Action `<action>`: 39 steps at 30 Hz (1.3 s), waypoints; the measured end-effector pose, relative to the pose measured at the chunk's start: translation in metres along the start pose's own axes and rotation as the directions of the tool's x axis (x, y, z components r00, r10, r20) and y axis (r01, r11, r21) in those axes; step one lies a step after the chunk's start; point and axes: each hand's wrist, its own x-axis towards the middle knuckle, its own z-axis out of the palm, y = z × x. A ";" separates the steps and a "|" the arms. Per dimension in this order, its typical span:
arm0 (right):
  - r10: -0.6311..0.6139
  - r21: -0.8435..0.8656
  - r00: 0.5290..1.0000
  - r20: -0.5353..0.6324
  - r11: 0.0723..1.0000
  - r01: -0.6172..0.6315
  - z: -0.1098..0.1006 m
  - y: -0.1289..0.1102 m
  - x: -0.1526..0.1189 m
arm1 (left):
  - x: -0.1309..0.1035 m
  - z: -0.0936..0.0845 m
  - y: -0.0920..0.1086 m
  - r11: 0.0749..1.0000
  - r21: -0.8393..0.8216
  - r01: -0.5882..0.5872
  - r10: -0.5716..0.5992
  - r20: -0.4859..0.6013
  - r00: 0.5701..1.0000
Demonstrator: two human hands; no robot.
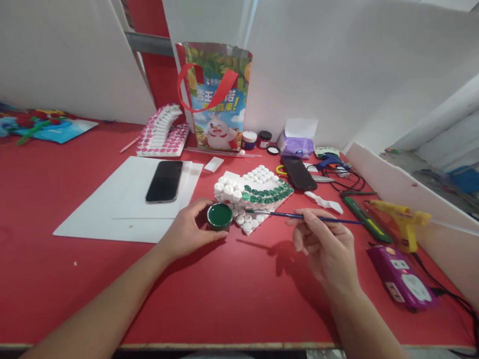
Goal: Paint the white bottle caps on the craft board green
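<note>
My left hand (pixel 190 227) is closed round a small jar of green paint (pixel 219 216), its open top facing up. Between thumb and fingers, my right hand (pixel 325 239) holds a thin blue paintbrush (pixel 282 214) level, bristles pointing left. The brush tip is just right of the jar, in front of a craft piece (pixel 228 189) covered in small rosettes. Green rosettes run in rows along its curved right part; those at the left, back and lower front are white. The piece rests on the red table (pixel 239 299), partly hidden behind the jar and brush.
A black phone (pixel 164 181) lies on white boards (pixel 93 209) at left. Behind stand a pink-and-white craft piece (pixel 162 134), a colourful bag (pixel 219 99) and paint jars (pixel 264 139). At right are a dark phone (pixel 298 173), green cutter (pixel 365 219), yellow glue gun (pixel 406 222) and purple power strip (pixel 402 279).
</note>
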 end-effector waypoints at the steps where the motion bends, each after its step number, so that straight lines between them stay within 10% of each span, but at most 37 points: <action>1: 0.001 0.005 1.000 -0.006 1.000 -0.001 0.000 -0.001 0.000 | 0.001 0.000 0.000 1.000 0.005 -0.005 0.005 -0.007 1.000; 39: 0.059 0.148 0.995 0.074 0.987 -0.070 -0.005 0.006 0.004 | -0.005 0.000 -0.007 0.996 0.064 0.062 -0.062 -0.008 0.998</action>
